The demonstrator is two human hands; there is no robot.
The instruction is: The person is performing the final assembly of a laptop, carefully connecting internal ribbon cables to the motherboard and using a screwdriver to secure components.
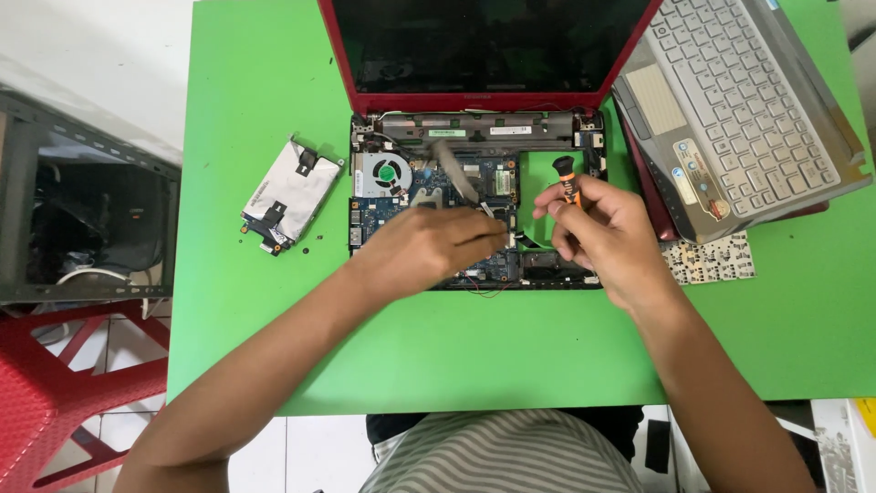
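A red laptop (347, 64) lies open on the green table (511, 356) with its top cover off, baring the blue motherboard (438, 183) and a round fan (388, 173). My left hand (429, 246) rests on the board's middle, its fingertips pinching near a small connector. My right hand (598, 233) grips a small screwdriver (566, 173) with an orange and black handle, held upright over the board's right side. A grey ribbon cable (452, 169) curves up from the board.
A hard drive in a metal bracket (290, 194) lies left of the laptop with small screws nearby. A silver keyboard cover (739, 110) and a loose keyboard sheet (712, 260) sit at the right. A red stool (55, 393) and dark cabinet (82, 219) stand left.
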